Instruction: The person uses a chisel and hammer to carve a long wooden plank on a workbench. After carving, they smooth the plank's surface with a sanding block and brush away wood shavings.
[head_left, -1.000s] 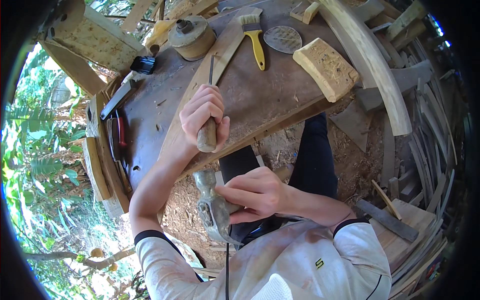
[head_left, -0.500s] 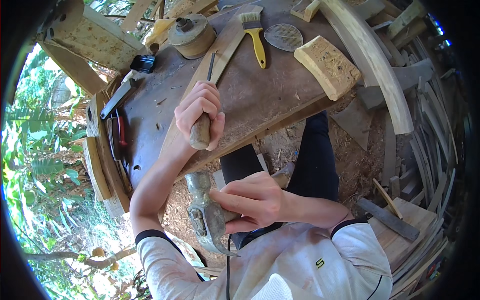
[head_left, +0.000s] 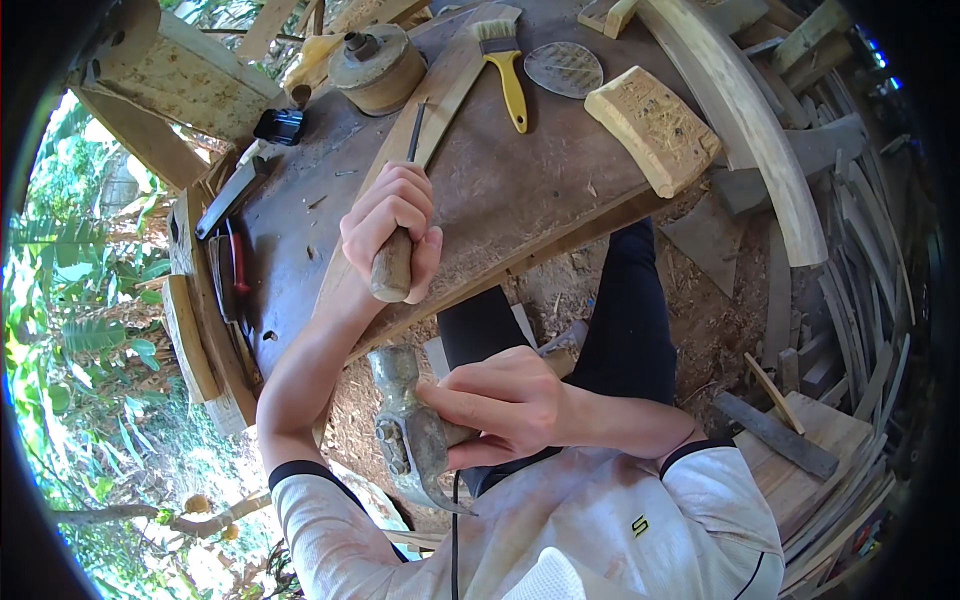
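Observation:
My left hand (head_left: 390,225) is wrapped round the wooden handle of a chisel (head_left: 391,270). Its thin dark shaft points away from me, and its tip is over the long wooden board (head_left: 455,82) on the workbench. Whether the tip touches the wood I cannot tell. Below the bench's front edge, my right hand (head_left: 510,400) grips a worn claw hammer (head_left: 405,430) by the handle, close under its head. The hammer's round face is toward the bench and its curved claw toward my shirt. My fingers hide most of its handle.
On the brown workbench (head_left: 560,170) lie a yellow-handled brush (head_left: 510,92), an oval patterned plate (head_left: 563,70), a thick carved wood block (head_left: 655,130) and a round lidded container (head_left: 377,75). Red-handled pliers (head_left: 238,262) rest at the left edge. Scrap wood (head_left: 850,250) is stacked at right.
Very little differs. The view has shifted slightly, and my left hand with the chisel is a touch further left. Both hands keep their holds.

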